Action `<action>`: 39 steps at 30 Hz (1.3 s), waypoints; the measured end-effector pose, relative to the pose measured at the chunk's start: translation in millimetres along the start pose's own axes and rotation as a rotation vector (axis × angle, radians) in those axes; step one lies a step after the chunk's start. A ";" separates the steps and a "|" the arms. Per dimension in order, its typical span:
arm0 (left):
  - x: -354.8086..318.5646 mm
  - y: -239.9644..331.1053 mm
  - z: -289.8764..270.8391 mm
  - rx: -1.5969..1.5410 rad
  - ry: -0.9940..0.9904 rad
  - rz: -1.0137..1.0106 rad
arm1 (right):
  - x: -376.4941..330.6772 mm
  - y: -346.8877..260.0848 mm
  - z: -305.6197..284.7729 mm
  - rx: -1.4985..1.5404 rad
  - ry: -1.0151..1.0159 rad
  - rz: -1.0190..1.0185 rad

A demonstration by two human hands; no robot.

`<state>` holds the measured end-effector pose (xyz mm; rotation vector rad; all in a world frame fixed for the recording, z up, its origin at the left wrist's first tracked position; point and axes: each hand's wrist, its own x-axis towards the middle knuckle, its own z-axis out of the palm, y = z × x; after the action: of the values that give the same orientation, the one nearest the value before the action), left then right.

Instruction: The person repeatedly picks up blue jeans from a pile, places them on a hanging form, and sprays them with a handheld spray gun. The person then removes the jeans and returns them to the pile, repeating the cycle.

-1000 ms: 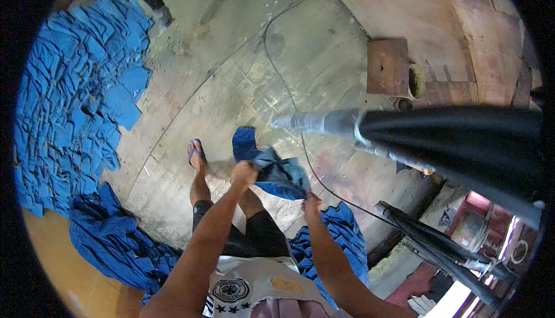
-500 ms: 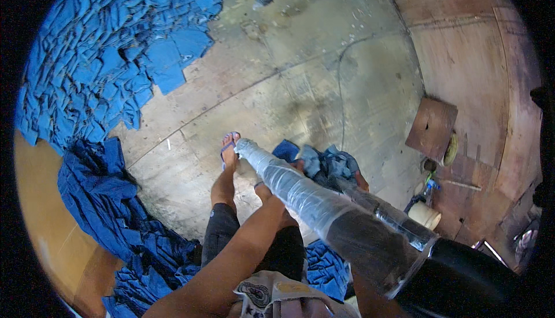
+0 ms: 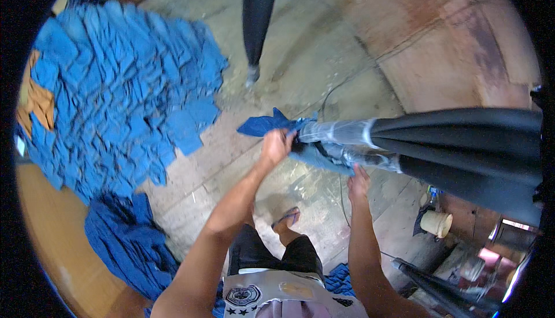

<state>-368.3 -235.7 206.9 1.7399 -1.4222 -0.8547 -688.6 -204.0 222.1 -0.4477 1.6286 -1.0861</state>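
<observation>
A pair of black tapering leg-shaped forms [image 3: 457, 136] juts in from the right, their narrow ends wrapped in clear film. Blue denim trousers [image 3: 263, 125], partly dark and partly faded, are bunched around and beside those tips. My left hand [image 3: 277, 144] is closed on the denim near the end of the upper leg form. Beneath the lower leg form, my right hand [image 3: 359, 184] pinches the denim's edge, its fingertips partly hidden against the cloth and film.
A wide pile of blue denim garments [image 3: 127, 87] covers the floor at left, with darker denim [image 3: 124, 231] nearer me. Another black tapering form [image 3: 258, 23] hangs at the top. A cream bucket [image 3: 436, 224] stands at right. A cable [image 3: 332, 93] crosses the floor.
The leg forms have swung from a diagonal to nearly level, higher in view. Both hands have moved up and farther from me to the wrapped tips, and the denim is now spread there.
</observation>
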 end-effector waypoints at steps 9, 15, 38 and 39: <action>-92.6 174.3 10.8 -0.038 -0.195 0.187 | -133.0 -27.3 -147.9 -0.066 0.414 -0.264; -117.4 241.0 108.4 -0.178 -0.260 0.270 | -178.1 -56.1 -247.5 0.166 0.515 -0.270; 84.3 693.3 -56.4 -0.339 -0.315 0.631 | -212.1 -576.3 -260.6 -0.305 0.403 -1.156; 86.6 732.3 -90.7 -0.329 -0.303 0.631 | -235.3 -609.5 -256.8 -0.317 0.438 -1.318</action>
<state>-647.3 -406.1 874.1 0.8570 -1.7675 -0.9449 -980.1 -232.3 860.1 -1.7421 1.8578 -1.9539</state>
